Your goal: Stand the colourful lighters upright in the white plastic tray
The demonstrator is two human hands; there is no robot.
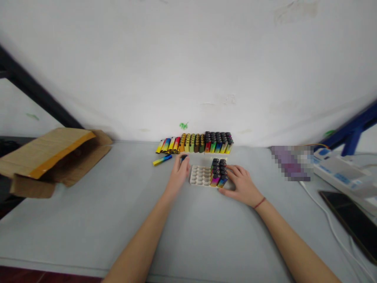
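My left hand (178, 173) is closed around a lighter (184, 157), whose dark top shows above the fingers; its body is mostly hidden. Just right of that hand lies a white tray (200, 175) with round holes. Two columns of black-topped, colourful lighters (218, 173) stand upright in the tray's right part, while the visible holes on its left hold nothing. My right hand (240, 185) grips the tray's right end, thumb at the front corner and fingers along the side, close against the lighters. A yellow and blue lighter-like piece (162, 160) lies left of my left hand.
Along the wall stand a block of black-topped lighters (218, 142), gold-topped pieces (192, 142) and a small pile of colourful ones (168, 145). An open cardboard box (59, 157) lies at left. A power strip (338, 167), phone (350, 220) and white cable (326, 214) occupy the right.
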